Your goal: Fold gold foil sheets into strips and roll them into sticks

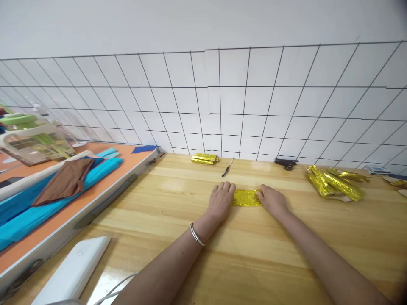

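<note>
A flat strip of shiny gold foil [247, 198] lies crosswise on the wooden table between my two hands. My left hand [221, 197], palm down with a silver bangle on its wrist, rests over the strip's left end. Its fingers are stretched out and slightly apart; the thumb is hidden. At the opposite end, my right hand [272, 200] has its thumb and fingers closed on the foil's edge. Beyond the strip lie a pen [228, 167] and a small stack of folded gold foil [204, 159].
Crumpled gold foil pieces [337, 183] lie at the right, with a black clip-like object [286, 163] near the wall. A white box-like device [74, 271] and a cable sit at front left. An orange surface [104, 186] holds blue and brown rolls and a clear bin [38, 144].
</note>
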`<state>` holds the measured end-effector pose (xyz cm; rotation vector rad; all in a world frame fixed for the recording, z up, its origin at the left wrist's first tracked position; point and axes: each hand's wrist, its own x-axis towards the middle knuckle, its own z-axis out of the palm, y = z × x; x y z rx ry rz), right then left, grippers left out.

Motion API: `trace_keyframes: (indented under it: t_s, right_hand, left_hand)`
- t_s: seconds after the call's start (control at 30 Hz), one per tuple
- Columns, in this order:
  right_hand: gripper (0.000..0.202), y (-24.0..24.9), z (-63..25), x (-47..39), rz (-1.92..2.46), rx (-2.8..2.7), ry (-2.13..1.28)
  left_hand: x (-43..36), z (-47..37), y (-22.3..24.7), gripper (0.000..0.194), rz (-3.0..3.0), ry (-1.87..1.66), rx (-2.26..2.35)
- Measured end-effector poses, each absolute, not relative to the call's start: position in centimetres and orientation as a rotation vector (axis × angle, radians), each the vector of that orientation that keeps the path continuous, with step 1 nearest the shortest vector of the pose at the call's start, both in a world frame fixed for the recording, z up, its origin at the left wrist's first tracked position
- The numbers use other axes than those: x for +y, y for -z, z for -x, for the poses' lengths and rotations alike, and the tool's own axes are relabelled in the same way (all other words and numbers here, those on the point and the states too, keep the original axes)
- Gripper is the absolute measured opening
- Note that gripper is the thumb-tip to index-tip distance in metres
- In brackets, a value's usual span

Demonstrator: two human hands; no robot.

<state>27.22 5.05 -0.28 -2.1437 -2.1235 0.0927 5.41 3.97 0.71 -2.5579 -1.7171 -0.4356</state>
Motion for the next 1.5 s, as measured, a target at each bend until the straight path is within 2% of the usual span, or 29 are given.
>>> trace_keyframes:
  t_s: [0.13, 0.2, 0.4, 0.53, 0.6, 0.83, 1.0, 1.13, 1.3, 1.5]
  right_hand:
    - [0.027, 0.1, -27.1, 4.9, 2.165, -2.131, -0.073]
    - [0.027, 0.1, -27.1, 4.9, 2.167, -2.13, -0.071]
    - [0.027, 0.2, -27.4, 4.7, 2.194, -2.072, -0.066]
    - [0.031, -0.9, -27.2, 4.0, 2.12, -2.073, -0.023]
    - [0.038, -1.3, -25.9, 3.3, 2.016, -2.117, 0.016]
    - [0.059, 0.9, -21.6, 1.7, 1.544, -2.5, -0.194]
    - [0.065, 1.4, -26.6, 2.1, 1.669, -2.502, -0.13]
    - [0.069, 0.5, -28.0, 0.9, 1.823, -2.404, -0.018]
    - [0.066, 0.7, -25.2, -2.1, 1.521, -2.57, -0.062]
    - [0.067, 1.1, -24.8, -2.8, 1.503, -2.599, -0.081]
  left_hand:
    - [3.7, -5.6, -1.7, 0.018, 2.795, 0.221, -1.224]
    - [3.5, -5.6, -1.9, 0.015, 2.844, 0.147, -1.149]
    - [1.3, -6.3, -1.4, 0.021, 2.769, 0.196, -1.29]
    - [0.0, -6.7, -1.3, 0.047, 2.733, 0.303, -1.352]
    - [-0.2, -6.7, -1.3, 0.053, 2.746, 0.312, -1.354]
    - [-0.3, -6.2, -1.6, 0.046, 2.782, 0.347, -1.306]
    - [-0.4, -5.8, -1.5, 0.057, 2.783, 0.32, -1.286]
    - [-0.5, -5.8, -1.1, 0.059, 2.757, 0.33, -1.301]
    - [-0.5, -5.8, -0.8, 0.057, 2.753, 0.325, -1.279]
    - [-0.8, -4.7, -0.2, 0.058, 2.796, 0.274, -1.204]
